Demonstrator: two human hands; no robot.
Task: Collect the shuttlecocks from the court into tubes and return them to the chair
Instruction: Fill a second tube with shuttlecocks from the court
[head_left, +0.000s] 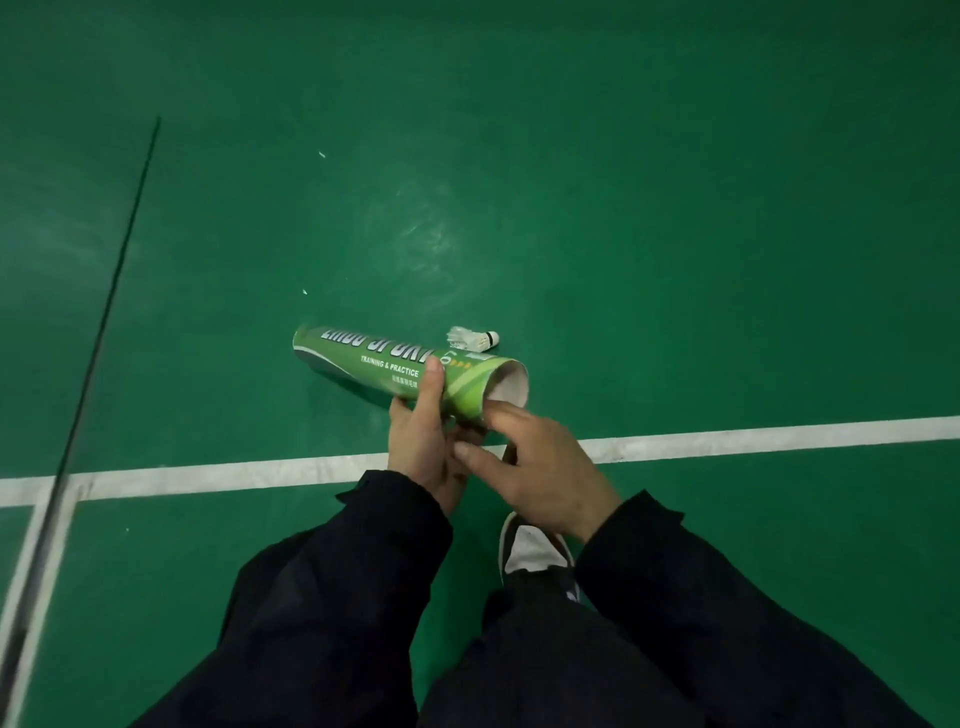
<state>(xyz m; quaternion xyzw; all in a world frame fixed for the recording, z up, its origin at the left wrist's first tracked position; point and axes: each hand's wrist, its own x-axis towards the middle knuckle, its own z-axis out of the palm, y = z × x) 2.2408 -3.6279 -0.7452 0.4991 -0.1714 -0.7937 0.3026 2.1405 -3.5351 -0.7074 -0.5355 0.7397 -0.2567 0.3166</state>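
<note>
A green cardboard shuttlecock tube printed "TRAINING & PRACTICE" is held nearly level above the green court, its open white mouth facing right. My left hand grips it from below near that open end, thumb across the top. My right hand hovers just below the mouth, fingers spread, index fingertip touching the rim; I see nothing in it. One white shuttlecock with a black-banded cork lies on the floor just beyond the tube, cork pointing right.
A white court line runs left to right under my hands and meets another line at the lower left. A dark thin pole or net edge slants along the left. My shoe and dark trousers fill the bottom.
</note>
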